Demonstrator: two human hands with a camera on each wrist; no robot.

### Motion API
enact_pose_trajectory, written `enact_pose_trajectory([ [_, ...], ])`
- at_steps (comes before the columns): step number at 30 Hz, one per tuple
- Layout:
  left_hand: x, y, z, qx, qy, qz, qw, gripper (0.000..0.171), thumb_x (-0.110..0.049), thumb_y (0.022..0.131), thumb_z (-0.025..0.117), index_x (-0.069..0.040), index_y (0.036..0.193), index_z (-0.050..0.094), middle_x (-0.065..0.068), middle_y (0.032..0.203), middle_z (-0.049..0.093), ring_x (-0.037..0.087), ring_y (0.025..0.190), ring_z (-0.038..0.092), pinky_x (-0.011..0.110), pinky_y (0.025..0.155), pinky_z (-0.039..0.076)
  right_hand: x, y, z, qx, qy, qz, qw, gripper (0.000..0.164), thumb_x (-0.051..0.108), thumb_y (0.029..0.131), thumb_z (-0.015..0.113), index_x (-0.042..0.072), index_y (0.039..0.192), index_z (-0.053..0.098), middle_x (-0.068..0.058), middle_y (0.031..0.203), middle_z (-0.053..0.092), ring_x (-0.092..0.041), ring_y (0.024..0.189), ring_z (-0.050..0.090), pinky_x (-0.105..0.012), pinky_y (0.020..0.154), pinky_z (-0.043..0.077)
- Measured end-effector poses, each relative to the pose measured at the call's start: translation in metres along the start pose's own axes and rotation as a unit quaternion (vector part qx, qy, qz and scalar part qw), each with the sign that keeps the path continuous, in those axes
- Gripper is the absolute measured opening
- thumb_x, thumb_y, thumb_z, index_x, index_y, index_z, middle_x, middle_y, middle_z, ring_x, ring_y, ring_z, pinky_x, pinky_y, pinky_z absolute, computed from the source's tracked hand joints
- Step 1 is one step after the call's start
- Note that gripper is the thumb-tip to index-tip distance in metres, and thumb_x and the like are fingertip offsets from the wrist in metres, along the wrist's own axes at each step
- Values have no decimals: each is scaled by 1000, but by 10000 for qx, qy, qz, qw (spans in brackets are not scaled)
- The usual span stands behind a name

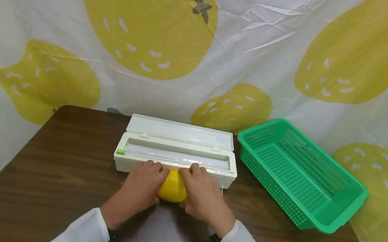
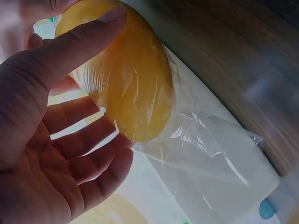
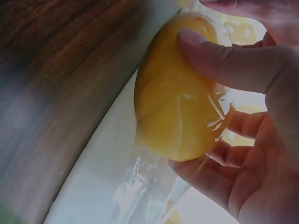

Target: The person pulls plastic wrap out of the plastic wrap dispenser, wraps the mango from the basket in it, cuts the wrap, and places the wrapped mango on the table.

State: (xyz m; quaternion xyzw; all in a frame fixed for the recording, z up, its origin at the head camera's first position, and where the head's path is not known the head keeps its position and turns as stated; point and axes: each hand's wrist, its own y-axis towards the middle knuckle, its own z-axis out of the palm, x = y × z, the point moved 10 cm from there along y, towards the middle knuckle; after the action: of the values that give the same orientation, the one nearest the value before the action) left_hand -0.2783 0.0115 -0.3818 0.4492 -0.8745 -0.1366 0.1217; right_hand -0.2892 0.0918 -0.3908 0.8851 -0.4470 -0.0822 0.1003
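Observation:
A smooth, oval yellow fruit, its exact kind unclear, is held between both hands in front of the film dispenser. Clear cling film covers the fruit and trails off beside it, wrinkled, in both wrist views. My left hand grips one side, thumb laid on the fruit and fingers bent around the edge. On the other side my right hand holds it the same way. The white dispenser lies just beyond the hands with its lid raised, showing a film roll inside.
To the right, a green perforated basket stands at an angle on the dark wooden table. A small green slider sits at the dispenser's left end. Behind the table hangs a lemon-print cloth.

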Motion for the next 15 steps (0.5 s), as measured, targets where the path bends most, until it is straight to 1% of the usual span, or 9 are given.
enact_pose_trajectory([
  [5, -1, 0, 2, -5, -29, 14, 10000, 75, -36, 50, 96, 2, 106, 65, 17, 92, 66, 33, 82, 59, 47, 72, 55, 0, 0, 2, 60, 62, -70, 9999, 81, 33, 59, 88, 9, 129, 56, -9, 96, 55, -22, 77, 52, -39, 64, 56],
  [10, -1, 0, 2, -109, -102, -14, 9999, 66, -26, 54, 95, 2, 106, 65, 16, 90, 66, 32, 81, 59, 46, 72, 56, -1, -1, 2, 95, 168, -139, 9997, 80, 33, 60, 87, 9, 130, 56, -8, 96, 55, -21, 75, 54, -39, 64, 56],
  [12, 0, 0, 3, -101, -155, -51, 9998, 62, -22, 56, 93, 1, 107, 65, 16, 91, 66, 32, 82, 59, 45, 72, 56, -1, -1, 2, 126, 212, -149, 9996, 81, 34, 61, 87, 10, 131, 55, -8, 96, 55, -20, 75, 54, -39, 65, 56],
  [15, 1, 1, 6, 7, -306, -116, 9995, 68, -23, 55, 95, 2, 110, 64, 17, 95, 67, 33, 85, 60, 47, 75, 56, -2, -1, 3, 169, 277, -175, 9993, 82, 35, 62, 87, 10, 133, 54, -8, 96, 55, -20, 74, 55, -39, 65, 56],
])
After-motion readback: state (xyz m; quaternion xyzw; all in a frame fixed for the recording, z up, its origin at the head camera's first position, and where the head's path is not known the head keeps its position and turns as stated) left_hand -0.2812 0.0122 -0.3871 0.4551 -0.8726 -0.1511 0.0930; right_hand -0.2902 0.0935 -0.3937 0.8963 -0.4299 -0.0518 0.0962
